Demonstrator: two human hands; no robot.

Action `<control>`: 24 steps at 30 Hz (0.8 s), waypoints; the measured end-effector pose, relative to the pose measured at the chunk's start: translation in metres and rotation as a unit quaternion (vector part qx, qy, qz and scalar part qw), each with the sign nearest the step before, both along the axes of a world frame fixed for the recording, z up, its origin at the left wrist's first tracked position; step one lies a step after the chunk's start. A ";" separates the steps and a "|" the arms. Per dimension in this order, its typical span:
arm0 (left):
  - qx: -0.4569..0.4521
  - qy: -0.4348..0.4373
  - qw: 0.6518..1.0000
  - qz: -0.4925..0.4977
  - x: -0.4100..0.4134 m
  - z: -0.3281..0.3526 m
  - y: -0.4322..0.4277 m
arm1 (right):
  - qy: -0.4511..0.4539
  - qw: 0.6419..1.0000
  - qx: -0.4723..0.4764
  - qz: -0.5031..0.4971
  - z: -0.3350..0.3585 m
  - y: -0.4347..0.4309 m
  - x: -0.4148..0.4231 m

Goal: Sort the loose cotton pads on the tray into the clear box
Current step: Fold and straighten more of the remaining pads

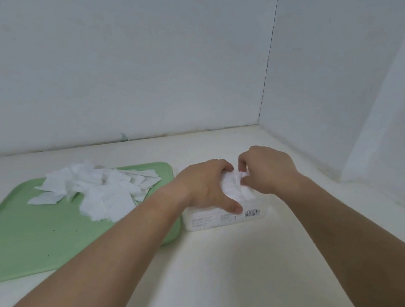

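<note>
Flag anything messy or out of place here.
The wad of pads in the clear box is crumpled and bulges above its rim, not flat. Part of the pile seems to overhang the far rim of the green tray; dark specks dot it.

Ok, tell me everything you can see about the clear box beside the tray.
The clear box is a low rectangular tub of translucent plastic, with small print and a barcode on its near wall. It sits upright on the white counter, right of the green tray. White cotton pads bunch above its top. The left-hand grip holds it, thumb on the near wall; the right-hand grip pinches those pads.
</note>
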State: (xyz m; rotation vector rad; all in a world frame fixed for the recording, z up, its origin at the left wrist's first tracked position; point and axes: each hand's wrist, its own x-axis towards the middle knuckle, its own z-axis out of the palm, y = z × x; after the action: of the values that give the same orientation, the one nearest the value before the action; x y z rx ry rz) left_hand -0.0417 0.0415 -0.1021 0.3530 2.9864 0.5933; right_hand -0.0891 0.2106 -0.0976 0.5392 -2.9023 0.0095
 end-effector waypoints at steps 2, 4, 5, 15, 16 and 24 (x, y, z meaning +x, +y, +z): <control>0.001 0.000 1.000 0.001 0.002 0.000 0.001 | -0.008 1.000 -0.011 -0.011 0.003 0.000 0.003; -0.011 0.008 1.000 -0.004 0.005 0.000 0.003 | -0.022 0.999 -0.019 -0.021 0.009 0.001 0.005; -0.018 0.013 1.000 -0.009 0.006 0.000 0.003 | -0.027 0.999 -0.025 -0.025 0.013 0.001 0.007; 0.094 0.111 0.987 0.063 0.050 0.024 -0.075 | -0.002 0.942 -0.323 0.087 0.040 -0.083 0.036; 0.102 0.121 0.984 0.083 0.055 0.022 -0.090 | -0.006 0.932 -0.348 0.097 0.039 -0.094 0.038; 0.112 0.127 0.950 0.262 0.084 -0.020 -0.197 | -0.055 0.952 -0.252 0.165 0.012 -0.187 0.062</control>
State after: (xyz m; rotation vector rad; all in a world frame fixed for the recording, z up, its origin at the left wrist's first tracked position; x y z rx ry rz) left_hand 0.0425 -0.1551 -0.1221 -0.4085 3.2698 1.0051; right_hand -0.0272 0.0236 -0.0857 0.9279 -2.7078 0.8228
